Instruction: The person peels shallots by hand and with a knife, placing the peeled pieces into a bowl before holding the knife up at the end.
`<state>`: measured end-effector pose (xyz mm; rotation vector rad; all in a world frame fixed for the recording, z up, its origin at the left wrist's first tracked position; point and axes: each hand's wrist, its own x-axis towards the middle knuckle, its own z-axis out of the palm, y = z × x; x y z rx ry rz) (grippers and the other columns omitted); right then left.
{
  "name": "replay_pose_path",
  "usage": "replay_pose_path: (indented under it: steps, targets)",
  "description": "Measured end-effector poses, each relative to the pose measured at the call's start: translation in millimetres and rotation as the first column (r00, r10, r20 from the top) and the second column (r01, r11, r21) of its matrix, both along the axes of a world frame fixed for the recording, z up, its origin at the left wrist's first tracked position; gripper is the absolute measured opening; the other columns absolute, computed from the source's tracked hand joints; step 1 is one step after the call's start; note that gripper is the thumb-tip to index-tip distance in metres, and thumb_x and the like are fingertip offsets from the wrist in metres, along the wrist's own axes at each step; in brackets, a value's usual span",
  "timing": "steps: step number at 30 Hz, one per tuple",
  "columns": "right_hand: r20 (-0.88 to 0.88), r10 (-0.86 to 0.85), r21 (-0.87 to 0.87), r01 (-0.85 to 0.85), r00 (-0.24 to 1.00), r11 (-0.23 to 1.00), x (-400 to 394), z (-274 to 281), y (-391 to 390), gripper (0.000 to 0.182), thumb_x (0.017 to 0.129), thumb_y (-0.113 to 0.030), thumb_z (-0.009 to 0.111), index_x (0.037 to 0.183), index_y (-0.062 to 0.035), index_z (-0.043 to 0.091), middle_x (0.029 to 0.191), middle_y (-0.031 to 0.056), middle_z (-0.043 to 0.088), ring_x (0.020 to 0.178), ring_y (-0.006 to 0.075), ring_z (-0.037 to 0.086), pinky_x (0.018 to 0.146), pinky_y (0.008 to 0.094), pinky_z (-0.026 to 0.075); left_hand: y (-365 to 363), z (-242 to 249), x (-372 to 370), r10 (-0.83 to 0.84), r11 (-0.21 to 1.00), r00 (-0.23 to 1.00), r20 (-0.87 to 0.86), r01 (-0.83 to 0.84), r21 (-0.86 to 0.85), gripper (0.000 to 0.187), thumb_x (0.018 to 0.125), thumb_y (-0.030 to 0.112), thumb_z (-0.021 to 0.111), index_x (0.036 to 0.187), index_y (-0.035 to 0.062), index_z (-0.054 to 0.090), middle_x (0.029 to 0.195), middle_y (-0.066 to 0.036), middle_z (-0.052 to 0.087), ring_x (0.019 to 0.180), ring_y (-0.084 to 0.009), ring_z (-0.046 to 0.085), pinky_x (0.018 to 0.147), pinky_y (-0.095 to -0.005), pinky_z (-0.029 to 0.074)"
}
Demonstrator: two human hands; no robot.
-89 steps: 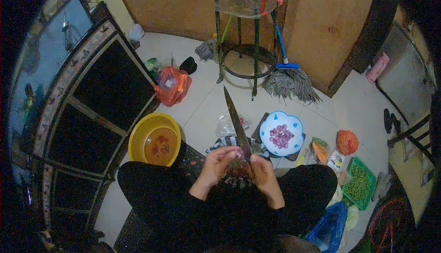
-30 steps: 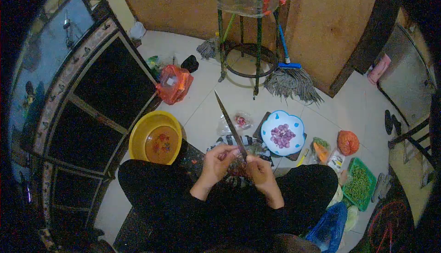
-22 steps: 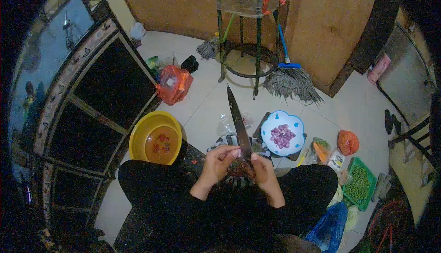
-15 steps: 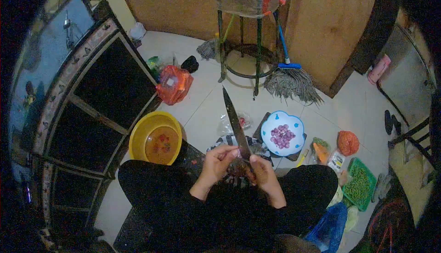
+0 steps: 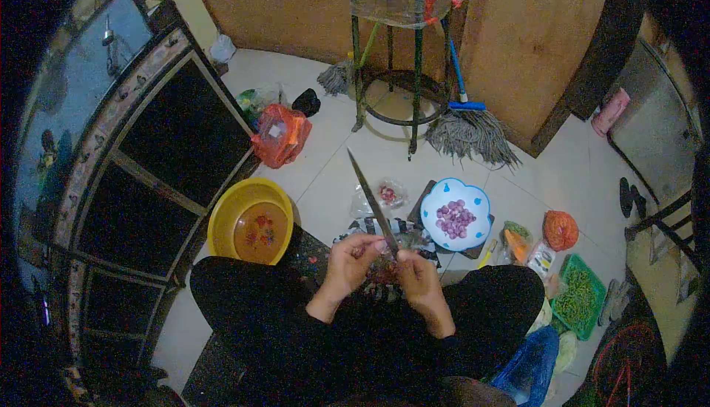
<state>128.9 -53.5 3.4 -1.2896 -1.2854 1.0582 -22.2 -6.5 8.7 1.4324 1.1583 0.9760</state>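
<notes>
My right hand (image 5: 421,283) is closed around the handle end of a long kitchen knife (image 5: 372,198), its blade slanting up and to the left. My left hand (image 5: 346,268) pinches a small pinkish shallot, mostly hidden by the fingers, close against the base of the blade. Beneath both hands lies a black-and-white striped plastic bag (image 5: 403,228) with reddish peelings, partly covered. To the right, a white-and-blue scalloped plate (image 5: 436,200) holds several peeled purple shallots (image 5: 455,219).
A yellow basin (image 5: 216,224) of brownish water with red bits stands left. Beyond my hands lies a clear bag (image 5: 390,192) with red pieces. At right are a green tray (image 5: 589,326) of green vegetables and an orange bundle (image 5: 560,230). A stool (image 5: 418,74) and mop (image 5: 473,137) stand ahead.
The knife blade has tipped a little leftward and turned more edge-on. My right hand has shifted slightly left and down; my left hand stays nearly in place.
</notes>
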Motion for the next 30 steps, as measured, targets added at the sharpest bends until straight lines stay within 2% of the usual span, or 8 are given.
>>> replay_pose_path:
  steps: [6,9,16,21,24,27,28,30]
  targets:
    - [-0.316,-0.011,-0.176,-0.047,0.949,0.983,5,1,1,0.037,0.093,-0.035,0.045,0.072,-0.0049,0.053,0.058,-0.0033,0.045,0.052,0.0078,0.041,0.047,0.0236,0.032,-1,7,4,-0.066,0.995,0.955,0.289,0.085,-0.055,0.021,0.085,0.012,0.059,0.101,-0.0014,0.062,0.094,-0.007,0.064,0.086,-0.0121,0.058,0.076,-0.0237,0.046]
    - [-0.391,-0.033,-0.156,-0.031,0.920,0.987,3,0,3,0.038,0.092,-0.036,0.045,0.068,-0.0075,0.049,0.056,-0.0049,0.042,0.050,0.0055,0.039,0.044,0.0218,0.028,-1,1,3,-0.072,0.985,0.923,0.377,0.126,-0.121,0.025,0.084,0.013,0.059,0.106,-0.0001,0.059,0.097,-0.008,0.063,0.088,-0.0138,0.059,0.076,-0.0245,0.047]
    - [-0.380,0.032,-0.245,-0.134,0.924,0.960,12,27,-1,0.040,0.094,-0.039,0.041,0.068,-0.0093,0.048,0.052,-0.0038,0.042,0.042,0.0062,0.037,0.039,0.0222,0.028,-4,3,4,-0.015,0.948,0.786,0.618,0.209,-0.242,0.027,0.084,0.019,0.060,0.106,0.0053,0.053,0.093,-0.004,0.060,0.072,-0.0085,0.055,0.060,-0.0195,0.043]
    - [-0.612,0.018,-0.285,-0.242,0.791,0.927,11,34,-2,0.038,0.093,-0.039,0.041,0.070,-0.0097,0.047,0.051,-0.0034,0.041,0.040,0.0069,0.037,0.037,0.0219,0.028,-2,2,7,0.037,0.951,0.815,0.578,0.149,-0.271,0.021,0.085,0.018,0.058,0.102,0.0071,0.053,0.090,-0.001,0.059,0.067,-0.0063,0.052,0.055,-0.0185,0.040]
    - [-0.456,0.047,-0.214,-0.161,0.889,0.963,9,27,-3,0.037,0.094,-0.037,0.041,0.069,-0.0097,0.046,0.051,-0.0031,0.040,0.041,0.0065,0.037,0.039,0.0210,0.029,0,-4,6,0.022,0.956,0.826,0.564,0.148,-0.254,0.021,0.085,0.017,0.058,0.103,0.0062,0.053,0.090,-0.002,0.059,0.070,-0.0070,0.053,0.058,-0.0189,0.041]
    - [-0.186,0.087,-0.207,-0.125,0.979,0.970,7,16,0,0.035,0.095,-0.033,0.040,0.079,-0.0048,0.054,0.058,0.0007,0.051,0.050,0.0134,0.049,0.048,0.0261,0.040,1,-7,6,0.050,0.960,0.826,0.562,0.116,-0.256,0.020,0.086,0.011,0.057,0.104,0.0019,0.055,0.093,-0.005,0.060,0.080,-0.0105,0.056,0.070,-0.0226,0.046]
    - [-0.157,0.078,-0.136,-0.100,0.984,0.986,5,17,-1,0.033,0.095,-0.032,0.040,0.086,-0.0040,0.055,0.062,0.0045,0.054,0.055,0.0164,0.052,0.052,0.0289,0.042,0,-7,6,0.069,0.960,0.824,0.562,0.098,-0.262,0.020,0.086,0.008,0.057,0.104,-0.0001,0.055,0.095,-0.006,0.061,0.085,-0.0121,0.057,0.074,-0.0243,0.048]
    - [-0.066,0.069,-0.043,-0.072,0.995,0.996,1,22,-1,0.032,0.095,-0.030,0.039,0.098,-0.0030,0.057,0.072,0.0119,0.060,0.065,0.0220,0.056,0.060,0.0338,0.045,0,-7,8,0.087,0.961,0.823,0.562,0.079,-0.265,0.021,0.086,0.008,0.057,0.105,-0.0006,0.056,0.096,-0.006,0.061,0.084,-0.0125,0.058,0.075,-0.0250,0.048]
